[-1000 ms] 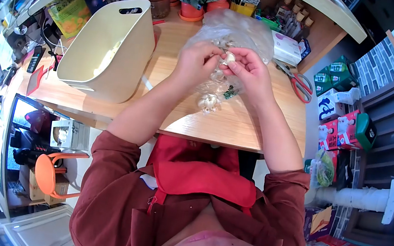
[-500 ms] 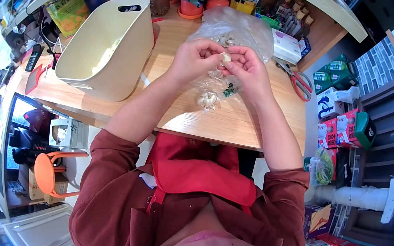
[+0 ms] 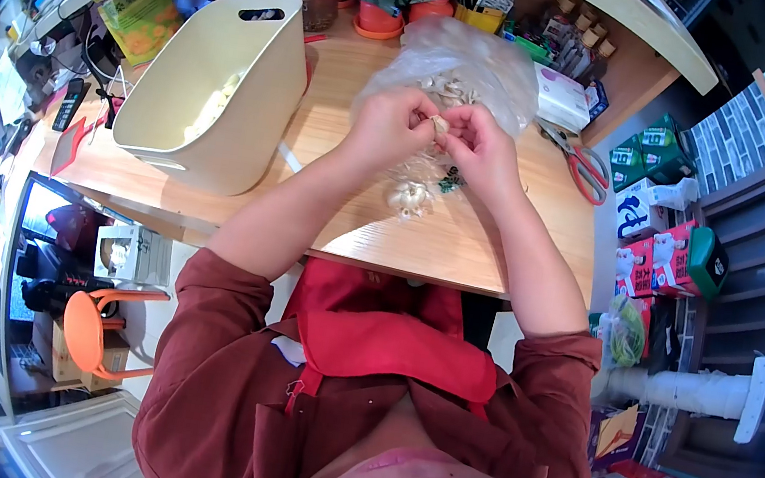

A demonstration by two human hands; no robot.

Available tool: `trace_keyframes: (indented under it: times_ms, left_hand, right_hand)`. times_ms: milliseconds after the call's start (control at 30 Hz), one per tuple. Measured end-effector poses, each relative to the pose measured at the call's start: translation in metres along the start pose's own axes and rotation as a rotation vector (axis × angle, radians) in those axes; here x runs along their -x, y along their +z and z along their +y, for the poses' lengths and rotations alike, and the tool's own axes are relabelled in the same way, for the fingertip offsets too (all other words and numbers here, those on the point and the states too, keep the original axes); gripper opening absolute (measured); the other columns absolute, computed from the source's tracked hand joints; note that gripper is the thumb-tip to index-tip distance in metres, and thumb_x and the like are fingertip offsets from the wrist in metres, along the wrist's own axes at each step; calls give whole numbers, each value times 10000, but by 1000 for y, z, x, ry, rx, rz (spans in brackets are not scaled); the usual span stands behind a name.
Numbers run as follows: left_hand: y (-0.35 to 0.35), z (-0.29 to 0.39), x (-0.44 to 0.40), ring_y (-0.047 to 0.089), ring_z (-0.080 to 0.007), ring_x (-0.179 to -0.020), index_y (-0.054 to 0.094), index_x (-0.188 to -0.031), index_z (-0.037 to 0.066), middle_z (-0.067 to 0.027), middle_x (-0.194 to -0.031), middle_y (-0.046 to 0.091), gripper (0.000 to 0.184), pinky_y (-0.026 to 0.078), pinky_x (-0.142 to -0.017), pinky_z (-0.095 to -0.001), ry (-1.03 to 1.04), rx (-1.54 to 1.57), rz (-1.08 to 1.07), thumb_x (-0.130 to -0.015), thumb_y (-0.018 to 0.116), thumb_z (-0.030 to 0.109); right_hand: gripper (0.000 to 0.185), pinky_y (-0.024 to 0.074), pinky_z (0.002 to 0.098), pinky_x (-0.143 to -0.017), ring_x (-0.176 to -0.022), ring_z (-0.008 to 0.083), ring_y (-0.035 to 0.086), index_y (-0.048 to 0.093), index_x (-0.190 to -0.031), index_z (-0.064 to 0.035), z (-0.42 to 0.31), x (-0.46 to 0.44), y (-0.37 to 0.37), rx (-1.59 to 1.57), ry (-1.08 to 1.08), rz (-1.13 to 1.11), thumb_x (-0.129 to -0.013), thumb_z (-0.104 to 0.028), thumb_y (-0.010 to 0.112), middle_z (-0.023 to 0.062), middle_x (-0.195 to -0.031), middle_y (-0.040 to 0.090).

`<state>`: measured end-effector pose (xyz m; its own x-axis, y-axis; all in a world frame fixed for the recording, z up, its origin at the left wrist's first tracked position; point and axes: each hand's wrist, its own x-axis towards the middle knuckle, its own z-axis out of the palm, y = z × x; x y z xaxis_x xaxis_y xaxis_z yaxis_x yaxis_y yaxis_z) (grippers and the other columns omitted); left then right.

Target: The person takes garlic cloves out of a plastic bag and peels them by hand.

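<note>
Between my fingertips is a garlic clove [image 3: 439, 125], pale with papery skin. My left hand [image 3: 389, 125] pinches it from the left, while my right hand [image 3: 480, 150] pinches it from the right; both hands are closed. Beyond them lies a clear plastic bag [image 3: 486, 58] with garlic inside, partly hidden by my hands. Closer to me on the table sits a partly broken garlic bulb [image 3: 410, 198], with bits of skin around it. To the left stands a cream plastic bin [image 3: 258, 114] holding pale garlic cloves [image 3: 215, 108].
Red-handled scissors [image 3: 587, 175] lie at the table's right side, beside a white box [image 3: 562, 98]. Small corked bottles [image 3: 581, 47] and orange pots [image 3: 379, 19] line the back under the shelf [image 3: 663, 49]. An orange chair [image 3: 85, 334] stands at lower left.
My hands have moved slightly down and the fingers have shifted around the clove. More of the garlic in the bag shows now. The camera view has tilted a little.
</note>
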<state>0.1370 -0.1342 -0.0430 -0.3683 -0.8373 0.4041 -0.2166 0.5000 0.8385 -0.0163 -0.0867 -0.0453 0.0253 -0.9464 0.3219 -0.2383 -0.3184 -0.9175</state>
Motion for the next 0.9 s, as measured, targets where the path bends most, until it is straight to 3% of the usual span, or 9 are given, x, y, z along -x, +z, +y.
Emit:
trace_keyframes:
  times_ms: [67, 467, 900]
  left_hand:
    - [-1, 7, 2, 566, -51, -579, 611, -808, -15, -35, -681, 614, 83, 459, -500, -217, 10, -35, -2, -742, 615, 34]
    - [1, 5, 3, 580, -75, -571, 605, -783, -21, -63, -671, 617, 64, 468, -496, -231, 83, -78, 54, -731, 605, 16]
    - [-8, 7, -2, 584, -71, -568, 558, -779, -12, -39, -657, 605, 60, 461, -491, -208, -117, 107, -110, -740, 599, 7]
  right_hand:
    - [214, 492, 239, -689, -776, 110, 600, 541, -989, -27, 0, 0, 0, 39, -5, 4, -791, 4, 615, 51, -873, 617]
    - [196, 491, 234, -689, -780, 107, 603, 539, -993, -24, 0, 1, -1, -13, -20, -26, -807, 15, 591, 51, -868, 621]
    - [180, 498, 225, -687, -785, 110, 624, 540, -993, -11, -8, 0, -8, -79, 47, -133, -821, 37, 564, 55, -851, 633]
